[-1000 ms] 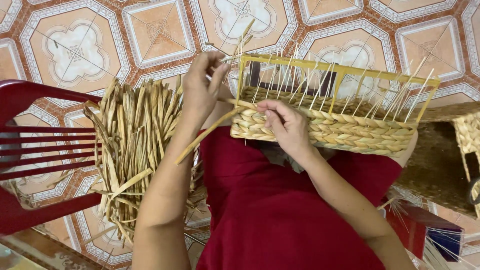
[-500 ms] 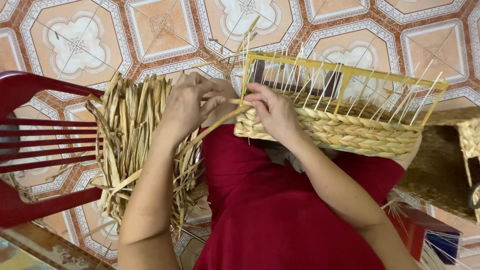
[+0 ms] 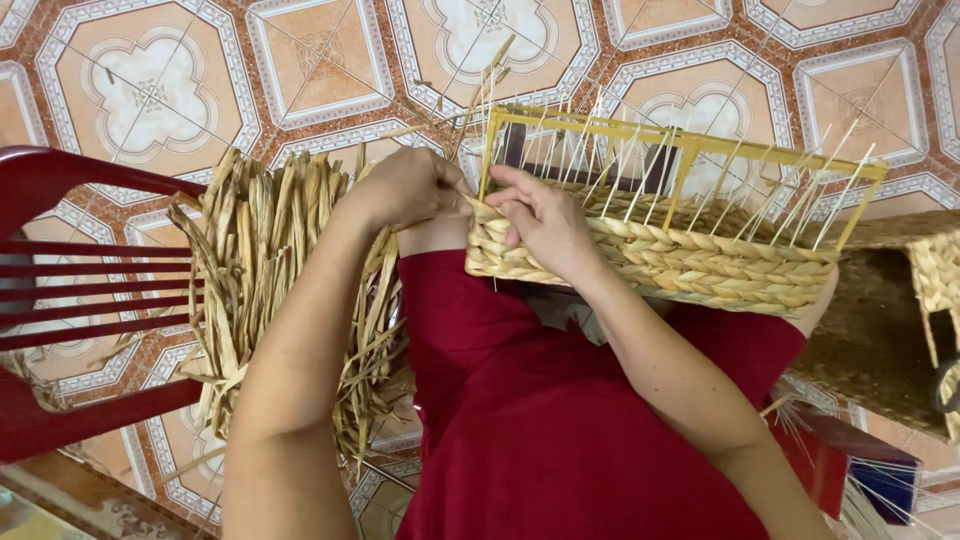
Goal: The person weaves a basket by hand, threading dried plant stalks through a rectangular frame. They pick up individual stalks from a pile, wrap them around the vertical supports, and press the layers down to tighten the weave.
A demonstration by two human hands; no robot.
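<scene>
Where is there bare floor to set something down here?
Bare tiled floor lies beyond the reed bundle and the half-woven basket. It is crowded near the body: red chair on the left, both hands at the basket corner, finished basket on the right.

Head view, steeply down, close overhead.

Two hands, left and right; one half-woven basket at centre; one straw bundle left; one red chair far left.
</scene>
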